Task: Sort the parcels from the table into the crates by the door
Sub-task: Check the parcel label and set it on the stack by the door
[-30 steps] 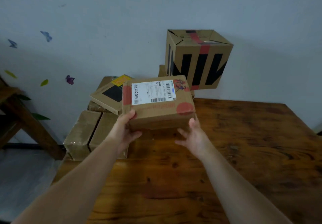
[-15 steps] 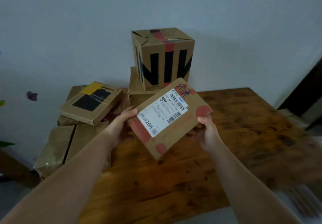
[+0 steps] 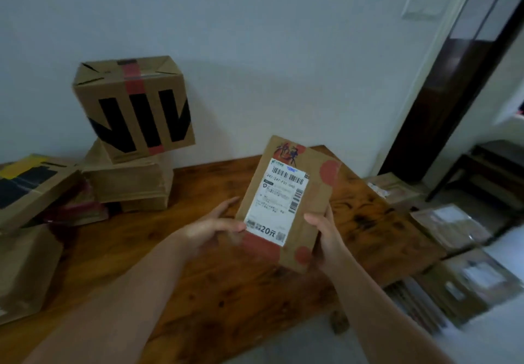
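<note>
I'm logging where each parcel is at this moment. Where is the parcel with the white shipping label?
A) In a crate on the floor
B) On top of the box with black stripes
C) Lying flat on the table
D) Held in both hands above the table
D: the left hand and right hand grip the labelled parcel by its lower sides, tilted up over the wooden table.
</note>
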The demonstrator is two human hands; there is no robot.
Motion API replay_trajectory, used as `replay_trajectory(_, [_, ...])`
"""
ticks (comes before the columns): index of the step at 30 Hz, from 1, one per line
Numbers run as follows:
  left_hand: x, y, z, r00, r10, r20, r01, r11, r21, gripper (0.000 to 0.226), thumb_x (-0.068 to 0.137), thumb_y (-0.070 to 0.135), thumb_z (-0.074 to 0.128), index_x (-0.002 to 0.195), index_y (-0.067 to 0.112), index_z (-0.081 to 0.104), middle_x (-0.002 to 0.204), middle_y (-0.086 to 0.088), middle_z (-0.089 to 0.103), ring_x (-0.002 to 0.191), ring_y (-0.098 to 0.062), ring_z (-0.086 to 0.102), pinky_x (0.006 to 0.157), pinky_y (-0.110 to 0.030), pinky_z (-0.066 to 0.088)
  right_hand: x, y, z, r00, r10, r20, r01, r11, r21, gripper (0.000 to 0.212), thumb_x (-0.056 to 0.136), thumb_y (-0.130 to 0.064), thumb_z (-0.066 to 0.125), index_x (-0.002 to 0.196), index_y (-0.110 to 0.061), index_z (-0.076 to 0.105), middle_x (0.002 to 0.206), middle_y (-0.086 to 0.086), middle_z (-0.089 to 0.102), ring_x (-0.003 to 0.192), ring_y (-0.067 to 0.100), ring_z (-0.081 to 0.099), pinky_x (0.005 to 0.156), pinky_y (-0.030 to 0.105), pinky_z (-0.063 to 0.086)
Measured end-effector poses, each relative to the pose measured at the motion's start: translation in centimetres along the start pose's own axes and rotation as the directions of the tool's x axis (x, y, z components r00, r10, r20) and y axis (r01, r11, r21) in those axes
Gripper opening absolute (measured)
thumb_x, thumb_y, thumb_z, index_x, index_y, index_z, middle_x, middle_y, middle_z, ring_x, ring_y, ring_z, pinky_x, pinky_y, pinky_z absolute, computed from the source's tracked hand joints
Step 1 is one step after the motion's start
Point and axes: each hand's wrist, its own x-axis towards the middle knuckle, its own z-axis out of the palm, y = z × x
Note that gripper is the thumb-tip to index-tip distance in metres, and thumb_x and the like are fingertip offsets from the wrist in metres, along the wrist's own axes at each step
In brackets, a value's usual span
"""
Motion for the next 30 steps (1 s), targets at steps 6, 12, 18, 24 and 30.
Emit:
replay_trajectory(6, [6.5,2.4,12.1,0.997,0.062,0.045,-0.062,0.998,-0.007,0.128,0.031,0.052,0.089,0.143,0.035,0.030,0.123,-0.002,0.062,0.116,-0.026,0.056,0.104,-0.052,0.038,-0.9,-4.5,-11.9,0.999,-0.002,0.035,0.004,0.997,-0.076,0.088,0.054,-0.024,0.071,0.136,-0.031,0.041,0.111,0.003,0.070,0.101,0.030,0.067,0.087,0.056,0.051])
replay_trajectory(12, [12.4,2.5,19.8,0.993,0.089,0.075,-0.088,0.996,-0.013,0.107,0.042,0.036,0.083,0.138,0.031,0.036,0.115,-0.007,0.068,0.105,-0.028,0.064,0.094,-0.050,0.048,-0.3,-7.3,-20.3,1.000,-0.024,0.001,0.024,1.000,-0.009,0.082,0.063,-0.013,0.069,0.139,-0.027,0.040,0.123,0.016,0.062,0.112,0.042,0.058,0.096,0.065,0.042])
replay_trajectory(18, [20.9,2.8,26.4,0.985,0.061,0.163,-0.062,0.998,0.000,0.103,0.041,0.033,0.081,0.135,0.029,0.038,0.112,-0.009,0.068,0.103,-0.030,0.065,0.090,-0.047,0.051,2.7,-9.1,-28.8,0.997,-0.037,-0.066,0.041,0.997,0.058,0.081,0.061,-0.011,0.074,0.135,-0.030,0.046,0.120,0.017,0.064,0.107,0.039,0.062,0.081,0.050,0.054])
replay_trajectory(24, [30.4,4.6,33.2,0.971,0.032,0.237,-0.026,0.999,-0.027,0.095,0.046,0.022,0.082,0.132,0.026,0.043,0.109,-0.010,0.068,0.094,-0.026,0.069,0.076,-0.039,0.057,6.6,-12.8,-36.6,0.984,-0.060,-0.170,0.075,0.993,0.087,0.086,0.061,-0.010,0.072,0.139,-0.027,0.041,0.123,0.018,0.063,0.109,0.041,0.060,0.088,0.057,0.050])
replay_trajectory(30, [38.7,6.3,41.6,0.942,-0.029,0.334,0.033,0.999,-0.006,0.072,0.063,0.017,0.076,0.129,0.019,0.047,0.110,-0.012,0.070,0.099,-0.030,0.067,0.073,-0.040,0.056,8.5,-16.8,-44.9,0.954,-0.091,-0.286,0.136,0.980,0.143,0.072,0.068,-0.006,0.065,0.135,-0.024,0.046,0.124,0.020,0.061,0.109,0.041,0.060,0.082,0.054,0.054])
